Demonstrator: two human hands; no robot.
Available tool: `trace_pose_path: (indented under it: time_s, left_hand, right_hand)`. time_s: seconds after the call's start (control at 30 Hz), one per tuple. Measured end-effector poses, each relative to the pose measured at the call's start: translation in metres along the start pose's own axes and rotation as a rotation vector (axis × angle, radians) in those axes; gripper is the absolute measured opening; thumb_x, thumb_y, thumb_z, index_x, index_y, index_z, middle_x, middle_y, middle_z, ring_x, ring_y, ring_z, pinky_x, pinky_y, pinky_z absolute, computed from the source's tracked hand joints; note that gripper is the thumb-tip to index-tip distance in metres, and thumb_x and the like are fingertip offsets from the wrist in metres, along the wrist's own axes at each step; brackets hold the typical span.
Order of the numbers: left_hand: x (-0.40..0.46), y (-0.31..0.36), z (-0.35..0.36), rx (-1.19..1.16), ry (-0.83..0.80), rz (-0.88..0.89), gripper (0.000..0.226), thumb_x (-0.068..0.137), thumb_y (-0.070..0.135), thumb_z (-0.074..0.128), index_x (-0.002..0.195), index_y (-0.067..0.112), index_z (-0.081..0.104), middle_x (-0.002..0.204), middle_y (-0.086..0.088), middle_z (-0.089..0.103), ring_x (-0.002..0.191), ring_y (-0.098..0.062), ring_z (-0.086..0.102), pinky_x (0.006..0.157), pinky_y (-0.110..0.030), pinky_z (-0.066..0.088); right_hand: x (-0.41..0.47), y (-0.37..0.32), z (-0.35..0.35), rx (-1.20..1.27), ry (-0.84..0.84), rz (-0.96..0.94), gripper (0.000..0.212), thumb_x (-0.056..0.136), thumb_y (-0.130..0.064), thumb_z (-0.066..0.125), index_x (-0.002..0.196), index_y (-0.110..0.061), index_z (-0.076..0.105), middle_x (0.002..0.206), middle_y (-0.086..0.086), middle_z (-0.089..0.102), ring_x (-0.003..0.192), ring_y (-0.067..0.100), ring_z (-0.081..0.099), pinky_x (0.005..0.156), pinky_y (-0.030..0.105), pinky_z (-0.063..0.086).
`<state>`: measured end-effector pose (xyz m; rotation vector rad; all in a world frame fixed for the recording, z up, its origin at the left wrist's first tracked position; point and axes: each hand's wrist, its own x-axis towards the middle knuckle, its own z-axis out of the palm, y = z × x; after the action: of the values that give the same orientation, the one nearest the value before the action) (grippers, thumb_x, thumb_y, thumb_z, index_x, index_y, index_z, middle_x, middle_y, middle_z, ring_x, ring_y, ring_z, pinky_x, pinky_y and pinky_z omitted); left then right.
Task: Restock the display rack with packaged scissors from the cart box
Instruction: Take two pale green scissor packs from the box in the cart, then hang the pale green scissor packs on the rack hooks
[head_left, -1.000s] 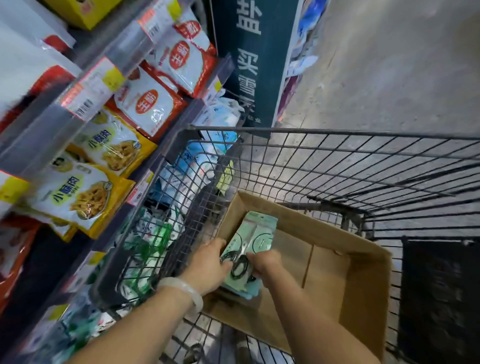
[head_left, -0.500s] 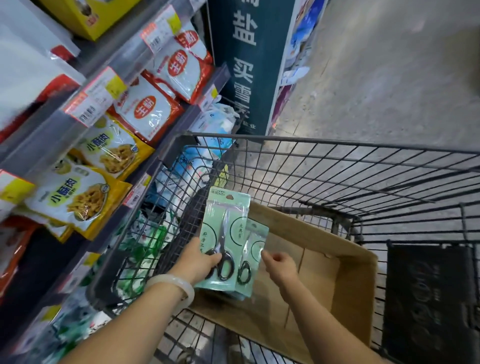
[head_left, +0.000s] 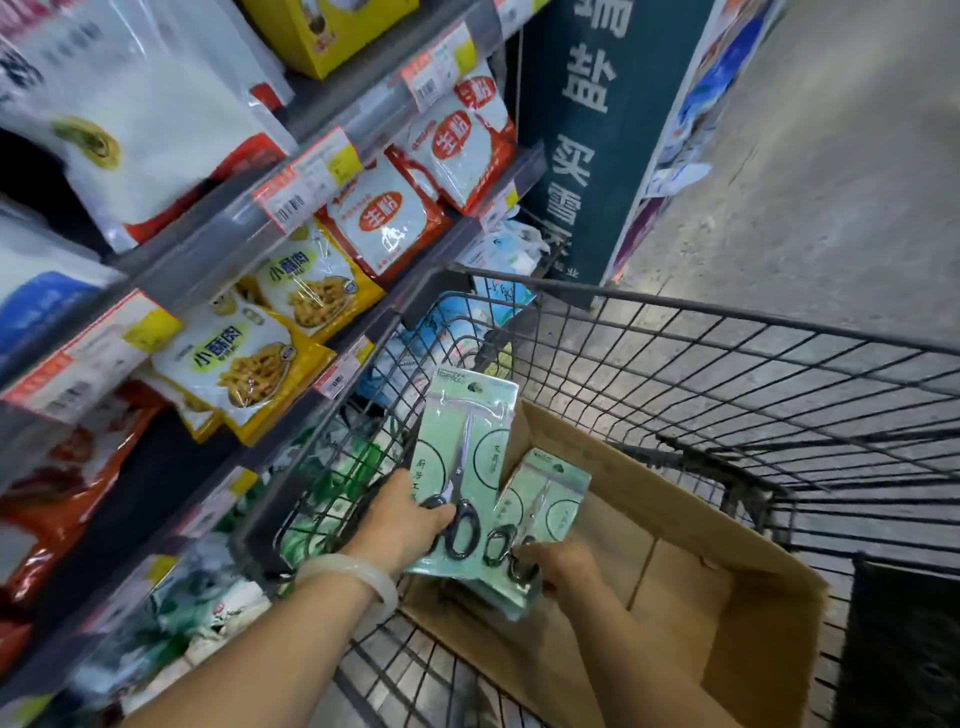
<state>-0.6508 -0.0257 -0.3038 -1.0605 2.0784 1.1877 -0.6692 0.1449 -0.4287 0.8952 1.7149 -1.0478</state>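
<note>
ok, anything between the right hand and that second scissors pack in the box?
Nothing visible. The right hand already grips the smaller mint-green scissors pack at its lower end, over the brown cardboard box. The left hand holds the larger mint-green scissors pack beside it, overlapping its left edge, not blocking the grip.

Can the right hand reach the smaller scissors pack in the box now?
Likely yes: the right hand already touches the smaller scissors pack at its lower end, inside the open cardboard box.
</note>
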Motion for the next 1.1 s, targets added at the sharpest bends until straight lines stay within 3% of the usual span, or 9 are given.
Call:
trace_pose_path:
  time_s: [0.27, 0.43, 0.6, 0.73, 0.77, 0.83, 0.9, 1.0, 1.1]
  left_hand:
    - [-0.024, -0.021, -0.021, -0.201, 0.09, 0.088, 0.051, 0.082, 0.021, 0.068, 0.125, 0.018, 0.041, 0.121, -0.002, 0.059, 0.112, -0.025, 0.056, 0.1, -0.049, 0.046]
    - [-0.088, -0.03, -0.053, -0.28, 0.17, 0.174, 0.027, 0.088, 0.015, 0.062, 0.106, 0.015, 0.041, 0.111, -0.003, 0.056, 0.098, -0.02, 0.052, 0.093, -0.036, 0.045]
    - [-0.177, -0.08, -0.095, -0.367, 0.323, 0.273, 0.04, 0.093, 0.02, 0.056, 0.125, 0.007, 0.035, 0.132, -0.009, 0.044, 0.116, -0.024, 0.045, 0.086, -0.027, 0.035]
    - [-0.261, -0.163, -0.134, -0.534, 0.456, 0.302, 0.034, 0.091, 0.013, 0.059, 0.12, 0.009, 0.043, 0.116, -0.002, 0.054, 0.098, -0.016, 0.049, 0.079, -0.027, 0.04]
    - [-0.282, -0.186, -0.143, -0.555, 0.499, 0.302, 0.034, 0.091, 0.013, 0.059, 0.121, 0.01, 0.044, 0.116, 0.002, 0.053, 0.1, -0.015, 0.049, 0.08, -0.027, 0.041]
    - [-0.323, -0.237, -0.159, -0.602, 0.566, 0.298, 0.033, 0.091, 0.01, 0.06, 0.121, 0.014, 0.048, 0.117, 0.004, 0.054, 0.106, -0.013, 0.049, 0.088, -0.027, 0.042]
    - [-0.358, -0.288, -0.174, -0.61, 0.621, 0.267, 0.041, 0.089, 0.015, 0.062, 0.127, 0.008, 0.047, 0.127, -0.004, 0.056, 0.118, -0.02, 0.053, 0.1, -0.036, 0.044]
    - [-0.412, -0.373, -0.187, -0.695, 0.695, 0.168, 0.055, 0.088, 0.028, 0.062, 0.135, 0.017, 0.035, 0.122, -0.003, 0.051, 0.107, -0.02, 0.052, 0.096, -0.034, 0.043]
    - [-0.465, -0.439, -0.189, -0.806, 0.815, 0.12, 0.042, 0.091, 0.016, 0.059, 0.129, 0.012, 0.041, 0.113, -0.002, 0.054, 0.094, -0.016, 0.052, 0.075, -0.026, 0.047]
  right_hand:
    - [-0.054, 0.002, -0.009, 0.22, -0.149, -0.087, 0.021, 0.089, 0.001, 0.057, 0.109, -0.005, 0.054, 0.078, 0.009, 0.061, 0.052, 0.013, 0.056, 0.033, 0.018, 0.041]
    - [-0.122, 0.005, -0.018, 0.272, -0.146, -0.409, 0.029, 0.086, 0.002, 0.059, 0.114, -0.005, 0.054, 0.108, 0.018, 0.066, 0.083, 0.027, 0.064, 0.065, 0.037, 0.054]
    - [-0.229, 0.004, 0.01, 0.098, -0.186, -0.752, 0.02, 0.086, -0.004, 0.063, 0.104, -0.009, 0.057, 0.091, 0.011, 0.066, 0.075, 0.026, 0.057, 0.073, 0.046, 0.053]
    - [-0.32, 0.036, 0.066, -0.074, -0.344, -0.943, 0.014, 0.087, 0.001, 0.059, 0.081, -0.009, 0.053, 0.052, -0.008, 0.05, 0.045, 0.005, 0.049, 0.049, 0.02, 0.042]
    - [-0.338, 0.048, 0.085, -0.15, -0.374, -0.987, 0.008, 0.086, -0.003, 0.062, 0.089, -0.006, 0.055, 0.057, -0.003, 0.054, 0.053, 0.012, 0.053, 0.055, 0.024, 0.046]
    - [-0.365, 0.078, 0.128, -0.289, -0.441, -1.035, 0.036, 0.082, -0.013, 0.069, 0.114, -0.005, 0.054, 0.102, 0.016, 0.065, 0.092, 0.03, 0.062, 0.086, 0.04, 0.053]
    - [-0.386, 0.105, 0.165, -0.349, -0.534, -1.057, 0.053, 0.081, -0.012, 0.071, 0.129, -0.008, 0.049, 0.134, 0.014, 0.053, 0.116, 0.027, 0.056, 0.097, 0.038, 0.048]
    - [-0.438, 0.155, 0.217, -0.492, -0.667, -1.083, 0.023, 0.085, -0.001, 0.063, 0.104, -0.01, 0.056, 0.099, 0.007, 0.066, 0.079, 0.012, 0.06, 0.06, 0.011, 0.048]
    - [-0.475, 0.198, 0.266, -0.604, -0.791, -1.134, 0.025, 0.084, 0.006, 0.061, 0.099, -0.015, 0.057, 0.097, 0.007, 0.067, 0.073, 0.009, 0.06, 0.049, 0.007, 0.045]
